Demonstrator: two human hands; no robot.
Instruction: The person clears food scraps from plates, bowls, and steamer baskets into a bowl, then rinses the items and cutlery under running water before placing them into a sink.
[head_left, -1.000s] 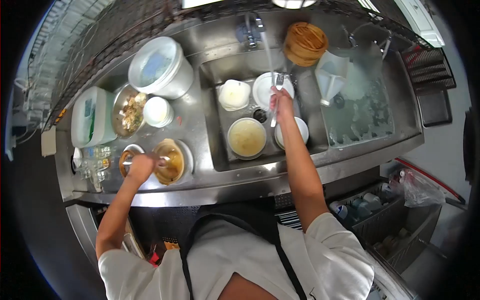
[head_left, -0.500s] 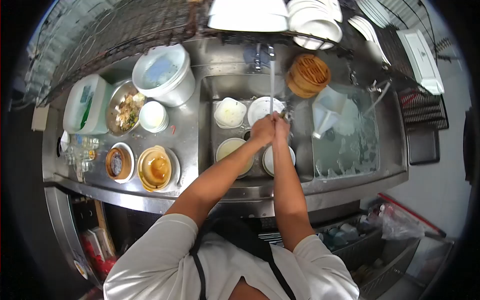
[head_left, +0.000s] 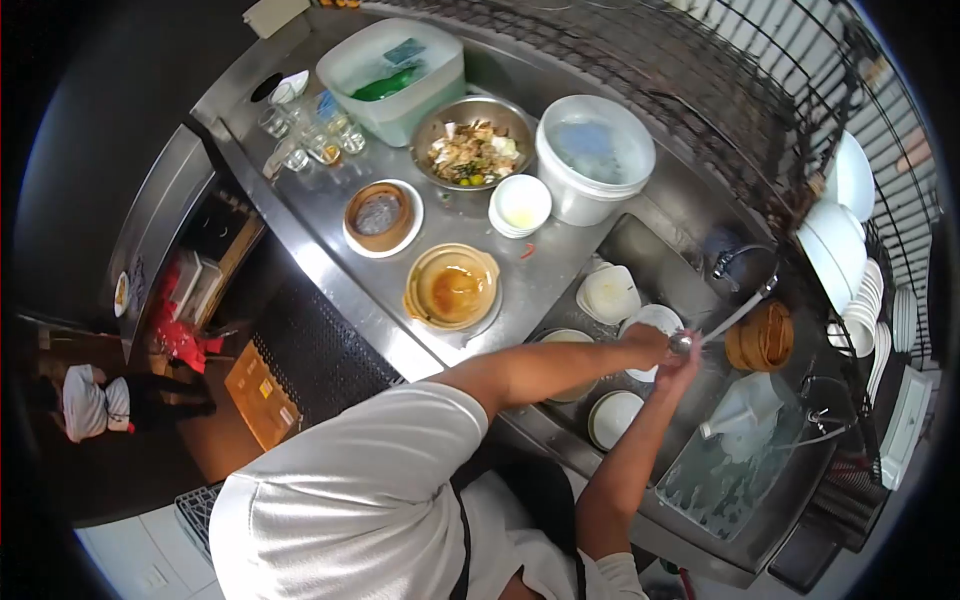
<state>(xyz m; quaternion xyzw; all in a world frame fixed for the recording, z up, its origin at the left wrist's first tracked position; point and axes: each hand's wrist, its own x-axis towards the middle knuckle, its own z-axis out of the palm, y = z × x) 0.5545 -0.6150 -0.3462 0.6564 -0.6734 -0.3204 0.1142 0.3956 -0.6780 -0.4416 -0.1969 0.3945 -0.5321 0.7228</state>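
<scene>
Both of my hands meet under the running tap over the sink. My left hand (head_left: 648, 347) is closed beside a shiny metal utensil (head_left: 681, 343), which looks like a spoon. My right hand (head_left: 678, 370) is closed round the same utensil, and water splashes on it. Under and beside my hands lies a white plate (head_left: 655, 320). Near it in the sink are a square white dish (head_left: 609, 294), a bowl (head_left: 568, 386) partly behind my left forearm, and another white bowl (head_left: 615, 419).
Left of the sink stand a clay pot (head_left: 452, 287), a bamboo steamer (head_left: 379, 215), stacked bowls (head_left: 520, 205), a scrap bowl (head_left: 472, 150), a bucket (head_left: 596, 158) and glasses (head_left: 312, 138). A steamer (head_left: 760, 336) and water-filled basin (head_left: 730, 470) lie right. Another person (head_left: 95, 402) is far left.
The view has turned and shifted toward the left counter, bringing another person into sight. My hands stay together at the tap, and the metal utensil now shows between them.
</scene>
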